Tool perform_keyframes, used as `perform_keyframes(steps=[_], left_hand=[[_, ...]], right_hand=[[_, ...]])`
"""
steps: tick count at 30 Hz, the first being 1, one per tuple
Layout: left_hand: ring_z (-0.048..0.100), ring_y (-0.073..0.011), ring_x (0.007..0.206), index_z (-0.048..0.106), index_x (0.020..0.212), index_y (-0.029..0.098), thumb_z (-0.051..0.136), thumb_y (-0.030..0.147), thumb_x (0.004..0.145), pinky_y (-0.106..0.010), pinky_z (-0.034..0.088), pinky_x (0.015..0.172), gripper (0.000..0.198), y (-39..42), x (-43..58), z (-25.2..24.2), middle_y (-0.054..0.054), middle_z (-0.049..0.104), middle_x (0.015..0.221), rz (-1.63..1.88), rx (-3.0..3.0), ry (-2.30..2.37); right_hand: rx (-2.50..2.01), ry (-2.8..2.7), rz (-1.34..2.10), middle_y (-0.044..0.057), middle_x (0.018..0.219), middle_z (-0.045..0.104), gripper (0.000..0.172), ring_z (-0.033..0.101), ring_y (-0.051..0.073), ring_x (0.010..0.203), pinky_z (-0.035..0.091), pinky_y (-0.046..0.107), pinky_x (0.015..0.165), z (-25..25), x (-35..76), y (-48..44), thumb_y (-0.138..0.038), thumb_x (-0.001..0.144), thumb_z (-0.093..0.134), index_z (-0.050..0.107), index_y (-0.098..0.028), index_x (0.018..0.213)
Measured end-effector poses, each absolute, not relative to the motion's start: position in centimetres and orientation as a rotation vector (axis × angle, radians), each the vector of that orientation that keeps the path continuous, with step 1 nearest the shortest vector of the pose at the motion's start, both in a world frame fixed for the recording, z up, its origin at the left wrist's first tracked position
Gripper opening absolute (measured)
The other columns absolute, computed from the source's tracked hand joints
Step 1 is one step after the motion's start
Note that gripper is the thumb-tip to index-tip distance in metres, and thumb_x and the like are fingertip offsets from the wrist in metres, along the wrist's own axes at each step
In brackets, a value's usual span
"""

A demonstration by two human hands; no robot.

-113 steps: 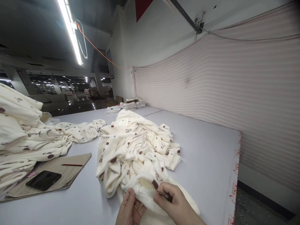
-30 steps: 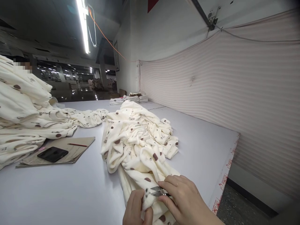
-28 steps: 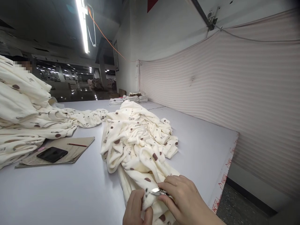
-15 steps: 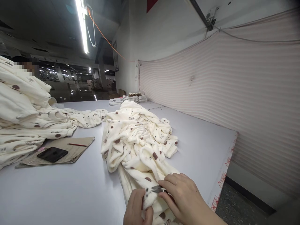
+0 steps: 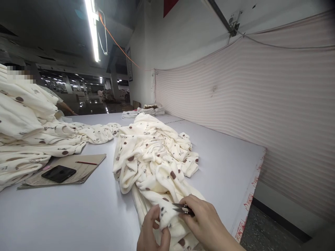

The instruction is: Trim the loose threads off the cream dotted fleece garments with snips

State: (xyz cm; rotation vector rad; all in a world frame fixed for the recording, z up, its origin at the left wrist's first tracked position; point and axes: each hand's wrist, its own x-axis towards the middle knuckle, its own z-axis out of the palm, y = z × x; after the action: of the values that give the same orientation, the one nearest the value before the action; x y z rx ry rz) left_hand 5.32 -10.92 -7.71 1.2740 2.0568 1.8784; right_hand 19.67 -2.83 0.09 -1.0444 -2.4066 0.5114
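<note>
A cream fleece garment [image 5: 146, 150] with brown spots and small dark prints lies bunched along the table, its near end under my hands. My left hand [image 5: 151, 228] pinches a fold of this fabric between thumb and fingers. In my right hand [image 5: 202, 219] is a pair of thread snips [image 5: 184, 208], held just right of the pinched fold. Their dark blades point left and stand apart at the tips, close over the cloth. I cannot make out any thread between them.
At left rises a tall pile of matching garments [image 5: 21, 115], with a person's arm [image 5: 66, 108] behind it. A phone [image 5: 59, 173] and a red pencil [image 5: 86, 162] rest on papers [image 5: 86, 170]. Folded cloth stacks [image 5: 145, 111] stand far back; a striped curtain [image 5: 235, 90] hangs along the right.
The snips have opened, and my right hand has moved slightly away from the pinched fold. My left fingers have shifted a little on the cloth. The person behind the pile has moved; an arm now shows.
</note>
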Motion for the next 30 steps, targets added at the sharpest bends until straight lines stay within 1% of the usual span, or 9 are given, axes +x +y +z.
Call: perform_keyframes(steps=[2,6,10,12,16,20,22,27,30], left_hand=[[0.058,-0.0194,0.068,0.063,0.099,0.022,0.057,0.032,0.072,-0.027,0.048,0.056,0.030,-10.8,5.2,-7.1,-0.005,0.069,0.083,1.815,1.068,1.858],[0.064,-0.0242,0.073,0.071,0.081,0.019,0.066,0.048,0.067,-0.033,0.051,0.066,0.032,-10.4,4.5,-5.6,-0.004,0.072,0.074,1.600,0.648,1.283],[0.067,-0.0288,0.081,0.071,0.098,0.020,0.064,0.049,0.070,-0.041,0.052,0.068,0.041,-10.2,3.8,-4.8,-0.009,0.074,0.086,1.502,0.490,0.969],[0.067,-0.0297,0.087,0.069,0.104,0.021,0.060,0.051,0.073,-0.042,0.053,0.070,0.044,-10.1,3.7,-5.0,-0.010,0.073,0.091,1.491,0.520,0.944],[0.065,-0.0313,0.094,0.069,0.105,0.023,0.059,0.052,0.073,-0.045,0.054,0.072,0.045,-9.7,3.7,-6.2,-0.009,0.073,0.093,1.523,0.533,0.965],[0.062,-0.0326,0.104,0.073,0.088,0.027,0.069,0.045,0.066,-0.045,0.054,0.077,0.029,-9.6,3.2,-7.3,-0.007,0.073,0.094,1.661,0.557,1.032],[0.061,-0.0324,0.106,0.073,0.085,0.026,0.068,0.044,0.068,-0.044,0.053,0.080,0.025,-9.6,2.9,-7.1,-0.007,0.073,0.095,1.625,0.577,1.045],[0.064,-0.0335,0.100,0.072,0.100,0.021,0.053,0.049,0.079,-0.049,0.053,0.078,0.039,-9.6,3.1,-5.6,-0.012,0.073,0.097,1.484,0.559,0.980],[0.064,-0.0335,0.101,0.069,0.108,0.022,0.051,0.049,0.081,-0.049,0.052,0.079,0.042,-9.7,3.5,-5.0,-0.012,0.073,0.100,1.417,0.473,0.885]], right_hand=[[-1.056,-2.345,0.438,-0.002,0.084,0.067,0.023,0.060,0.016,0.073,0.038,0.023,0.063,-0.4,19.0,-2.1,-0.008,0.076,0.046,0.059,-0.024,0.086],[-1.033,-2.247,0.332,-0.002,0.082,0.066,0.026,0.058,0.016,0.068,0.036,0.023,0.062,-0.3,17.5,-0.6,-0.005,0.074,0.044,0.057,-0.023,0.087],[-1.017,-2.270,0.528,-0.004,0.081,0.065,0.017,0.060,0.014,0.073,0.038,0.021,0.062,0.7,17.6,-0.6,-0.011,0.076,0.053,0.060,-0.024,0.084],[-0.966,-2.293,0.643,-0.004,0.087,0.064,0.013,0.061,0.015,0.080,0.040,0.021,0.066,1.0,18.3,-1.1,-0.021,0.078,0.061,0.064,-0.027,0.088],[-0.903,-2.350,0.575,-0.001,0.096,0.065,0.023,0.061,0.018,0.087,0.042,0.025,0.074,0.9,19.2,-2.4,-0.028,0.083,0.061,0.064,-0.031,0.106],[-0.941,-2.378,0.442,0.000,0.087,0.067,0.015,0.061,0.018,0.081,0.040,0.026,0.071,0.9,18.7,-2.9,-0.026,0.087,0.055,0.067,-0.028,0.095],[-0.946,-2.373,0.458,-0.001,0.085,0.067,0.014,0.062,0.017,0.079,0.040,0.025,0.069,1.1,18.4,-2.8,-0.026,0.087,0.055,0.068,-0.028,0.093],[-0.956,-2.347,0.463,-0.001,0.086,0.067,0.015,0.061,0.017,0.079,0.039,0.025,0.069,1.0,18.5,-2.3,-0.025,0.088,0.054,0.068,-0.028,0.095],[-0.966,-2.322,0.492,-0.001,0.086,0.067,0.016,0.061,0.017,0.079,0.040,0.025,0.068,0.8,18.7,-2.2,-0.027,0.088,0.054,0.067,-0.028,0.098]])
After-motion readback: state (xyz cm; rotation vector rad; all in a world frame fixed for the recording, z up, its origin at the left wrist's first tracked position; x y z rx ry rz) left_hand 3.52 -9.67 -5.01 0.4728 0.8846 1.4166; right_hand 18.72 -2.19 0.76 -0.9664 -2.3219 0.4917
